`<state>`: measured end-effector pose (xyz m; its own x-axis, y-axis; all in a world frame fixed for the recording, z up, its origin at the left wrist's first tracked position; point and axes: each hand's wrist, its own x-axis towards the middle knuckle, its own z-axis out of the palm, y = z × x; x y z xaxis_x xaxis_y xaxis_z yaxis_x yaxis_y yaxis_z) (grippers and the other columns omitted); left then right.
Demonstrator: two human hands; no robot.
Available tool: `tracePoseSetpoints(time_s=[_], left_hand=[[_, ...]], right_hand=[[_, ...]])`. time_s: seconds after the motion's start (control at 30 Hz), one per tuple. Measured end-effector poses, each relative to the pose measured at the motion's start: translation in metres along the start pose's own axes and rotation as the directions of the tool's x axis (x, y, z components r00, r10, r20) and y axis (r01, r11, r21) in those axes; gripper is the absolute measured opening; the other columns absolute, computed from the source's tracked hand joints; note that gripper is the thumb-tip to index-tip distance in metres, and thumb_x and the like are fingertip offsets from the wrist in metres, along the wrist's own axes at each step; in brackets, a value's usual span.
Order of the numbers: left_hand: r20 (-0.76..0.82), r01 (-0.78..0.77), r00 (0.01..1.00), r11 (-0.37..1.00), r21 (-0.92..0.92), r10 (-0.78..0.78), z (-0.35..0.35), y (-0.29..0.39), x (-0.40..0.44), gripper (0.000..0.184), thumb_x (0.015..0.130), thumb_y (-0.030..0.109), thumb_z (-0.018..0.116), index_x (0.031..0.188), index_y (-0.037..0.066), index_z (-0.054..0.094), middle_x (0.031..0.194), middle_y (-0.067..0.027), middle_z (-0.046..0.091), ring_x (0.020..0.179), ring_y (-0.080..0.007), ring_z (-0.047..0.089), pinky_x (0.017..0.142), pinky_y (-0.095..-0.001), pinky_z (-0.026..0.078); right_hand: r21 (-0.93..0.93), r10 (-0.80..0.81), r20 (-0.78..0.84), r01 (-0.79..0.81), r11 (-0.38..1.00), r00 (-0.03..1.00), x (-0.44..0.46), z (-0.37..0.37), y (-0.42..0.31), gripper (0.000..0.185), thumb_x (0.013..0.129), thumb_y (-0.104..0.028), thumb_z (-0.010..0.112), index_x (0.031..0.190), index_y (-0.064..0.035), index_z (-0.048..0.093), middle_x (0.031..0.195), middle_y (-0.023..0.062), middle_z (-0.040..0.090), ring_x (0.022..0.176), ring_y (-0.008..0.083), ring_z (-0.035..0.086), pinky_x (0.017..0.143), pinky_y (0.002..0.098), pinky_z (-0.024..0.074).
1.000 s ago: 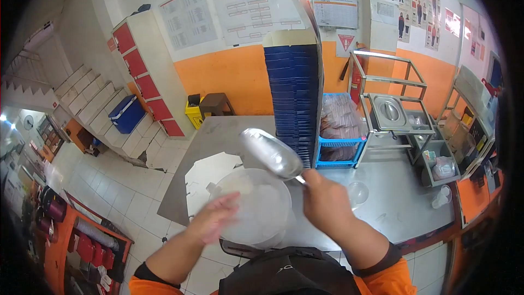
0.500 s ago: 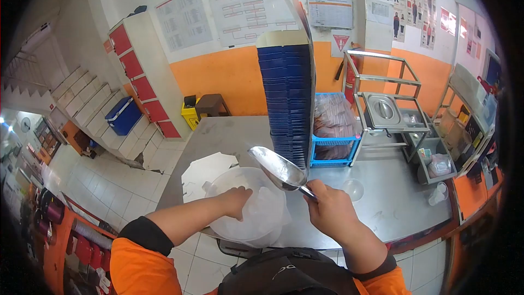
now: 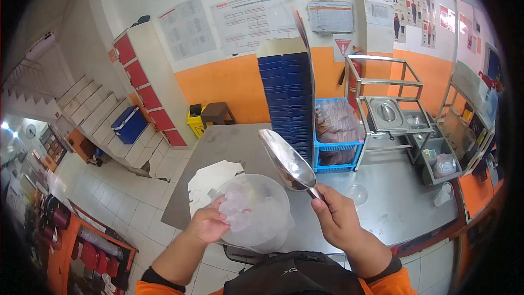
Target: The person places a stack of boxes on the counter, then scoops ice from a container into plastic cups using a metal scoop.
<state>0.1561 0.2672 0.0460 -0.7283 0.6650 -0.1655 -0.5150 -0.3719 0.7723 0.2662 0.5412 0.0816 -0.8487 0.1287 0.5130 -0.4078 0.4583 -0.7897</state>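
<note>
My right hand [image 3: 343,217] is closed round the handle of a shiny metal scoop [image 3: 290,165], its bowl tilted up and to the left above the table. At the left side of a round translucent plastic tub [image 3: 273,194], my left hand [image 3: 210,223] pinches some thin, crumpled clear plastic [image 3: 236,207], perhaps a bag. More cloudy clear plastic shows inside the tub, but its contents are hard to make out. Partly under the tub lies a flat white cardboard piece [image 3: 210,181].
A tall stack of dark blue folded boxes [image 3: 286,98] stands on the steel table [image 3: 226,141]. Right of it are a blue basket [image 3: 338,150] of packed bags, a metal rack [image 3: 385,84] and a small clear bowl [image 3: 357,194]. A brown stool [image 3: 217,112] is beyond the table.
My left hand has come up out of the tub and back to its left side, now holding crumpled clear plastic. The scoop stays in my right hand, tilted slightly more upright.
</note>
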Motion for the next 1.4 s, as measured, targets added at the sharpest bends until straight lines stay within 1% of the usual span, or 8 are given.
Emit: tracePoseSetpoints(time_s=[0.3, 0.47, 0.5, 0.7, 0.8, 1.2, 1.3, 1.4], left_hand=[[-0.076, -0.059, 0.997, 0.766, -0.64, 0.013, 0.018, -0.035, 0.013, 0.05, 0.078, 0.04, 0.053, 0.12, 0.012, 0.05, 0.118, -0.0144, 0.052, 0.108, -0.0369, 0.049, 0.087, -0.0513, 0.039], [-0.321, -0.126, 0.947, 0.948, -0.293, 0.027, 0.011, -0.042, 0.028, 0.053, 0.086, 0.055, 0.042, 0.118, 0.014, 0.051, 0.114, -0.0073, 0.054, 0.099, -0.0284, 0.049, 0.084, -0.0508, 0.041], [-0.297, -0.139, 0.953, 0.961, -0.237, 0.064, 0.014, -0.042, 0.03, 0.054, 0.088, 0.056, 0.039, 0.12, 0.014, 0.05, 0.115, -0.0047, 0.053, 0.098, -0.0252, 0.049, 0.085, -0.0507, 0.04], [-0.417, -0.117, 0.902, 0.869, -0.481, -0.11, 0.004, -0.035, 0.025, 0.065, 0.089, 0.06, 0.031, 0.127, 0.008, 0.043, 0.127, -0.0159, 0.045, 0.114, -0.0367, 0.043, 0.093, -0.0624, 0.033], [-0.356, -0.089, 0.931, 0.894, -0.439, -0.082, 0.014, -0.029, 0.016, 0.068, 0.088, 0.059, 0.033, 0.133, 0.007, 0.035, 0.134, -0.0211, 0.036, 0.12, -0.0433, 0.036, 0.097, -0.0651, 0.027], [-0.383, -0.058, 0.915, 0.9, -0.432, -0.124, 0.004, -0.033, 0.018, 0.068, 0.089, 0.059, 0.027, 0.138, 0.011, 0.03, 0.141, -0.02, 0.028, 0.125, -0.042, 0.031, 0.1, -0.0668, 0.019], [-0.303, -0.039, 0.948, 0.909, -0.416, -0.098, 0.017, -0.033, 0.016, 0.072, 0.089, 0.06, 0.026, 0.138, 0.008, 0.029, 0.141, -0.0214, 0.028, 0.126, -0.0412, 0.031, 0.101, -0.066, 0.017], [-0.394, -0.03, 0.908, 0.917, -0.399, -0.141, 0.009, -0.035, 0.019, 0.077, 0.088, 0.062, 0.025, 0.136, 0.002, 0.029, 0.14, -0.0222, 0.029, 0.127, -0.0422, 0.03, 0.101, -0.0658, 0.017]], right_hand=[[-0.331, -0.225, 0.192, 0.279, 0.902, 0.955, -0.002, 0.038, 0.016, 0.023, 0.083, -0.011, 0.058, 0.103, 0.0001, 0.055, 0.073, 0.0161, 0.057, 0.062, 0.033, 0.059, 0.053, 0.039, 0.0468], [-0.237, -0.397, 0.098, 0.409, 0.881, 0.913, 0.006, 0.045, 0.017, 0.029, 0.082, -0.015, 0.059, 0.108, -0.0022, 0.053, 0.07, 0.0133, 0.057, 0.057, 0.0323, 0.058, 0.05, 0.0401, 0.0473], [-0.397, -0.165, 0.431, 0.351, 0.848, 0.887, 0.005, 0.046, 0.012, 0.028, 0.082, -0.017, 0.059, 0.106, -0.0027, 0.054, 0.069, 0.0126, 0.057, 0.055, 0.0318, 0.058, 0.049, 0.0409, 0.0469], [-0.242, -0.274, 0.053, 0.278, 0.929, 0.96, 0.015, 0.039, 0.0, 0.029, 0.083, -0.02, 0.058, 0.106, -0.0023, 0.056, 0.069, 0.0126, 0.057, 0.055, 0.0295, 0.058, 0.048, 0.0407, 0.0469], [-0.444, -0.145, 0.406, 0.334, 0.831, 0.902, 0.008, 0.054, 0.018, 0.028, 0.083, -0.019, 0.058, 0.106, -0.0023, 0.056, 0.069, 0.0126, 0.057, 0.054, 0.0293, 0.058, 0.047, 0.0396, 0.0463], [-0.385, -0.316, 0.062, 0.315, 0.867, 0.947, 0.009, 0.035, -0.008, 0.03, 0.079, -0.015, 0.064, 0.106, -0.0044, 0.057, 0.064, 0.0102, 0.055, 0.053, 0.0262, 0.058, 0.045, 0.0379, 0.0447], [-0.5, -0.146, 0.438, 0.375, 0.78, 0.887, 0.0, 0.057, 0.013, 0.03, 0.079, -0.014, 0.064, 0.106, -0.0043, 0.057, 0.063, 0.0093, 0.054, 0.052, 0.0262, 0.057, 0.045, 0.0375, 0.0444], [-0.458, -0.236, 0.253, 0.331, 0.825, 0.938, 0.006, 0.038, 0.011, 0.026, 0.081, -0.016, 0.062, 0.104, -0.0046, 0.058, 0.062, 0.0096, 0.054, 0.052, 0.0271, 0.057, 0.046, 0.0375, 0.0453]])
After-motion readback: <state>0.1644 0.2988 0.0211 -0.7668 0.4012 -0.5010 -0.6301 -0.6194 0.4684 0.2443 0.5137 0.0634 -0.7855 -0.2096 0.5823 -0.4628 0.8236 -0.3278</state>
